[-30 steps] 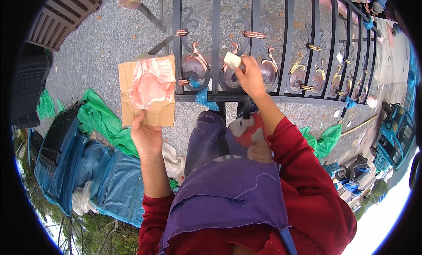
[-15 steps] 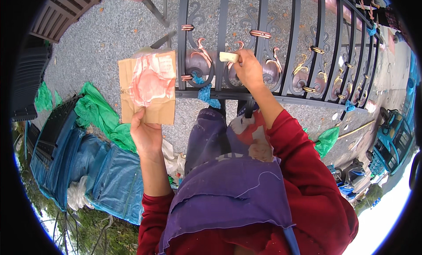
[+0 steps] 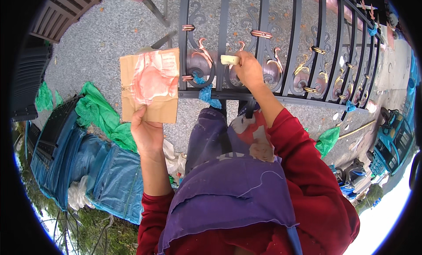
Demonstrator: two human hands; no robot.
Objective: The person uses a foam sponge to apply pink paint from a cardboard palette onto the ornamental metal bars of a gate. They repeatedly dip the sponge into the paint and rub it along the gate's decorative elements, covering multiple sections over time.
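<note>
Outdoors, grey ground (image 3: 101, 44) | dark railing (image 3: 291, 44) | left hand (image 3: 148, 135) holds pink-smeared cardboard (image 3: 150, 85) | right hand (image 3: 250, 71) pinches pale block (image 3: 229, 60)

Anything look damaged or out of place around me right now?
Two small things: a loose pale thread trails across the purple apron, as if stitching came undone, and crumpled green plastic sheeting lies untidily left of the left hand.

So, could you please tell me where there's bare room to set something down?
The widest free patch is the gravel between the brown slatted panel and the cardboard; a smaller one lies between the right sleeve and the railing. It's crowded at lower left, with green plastic and a blue wrapped bundle, and around the right hand, by the scrollwork.
</note>
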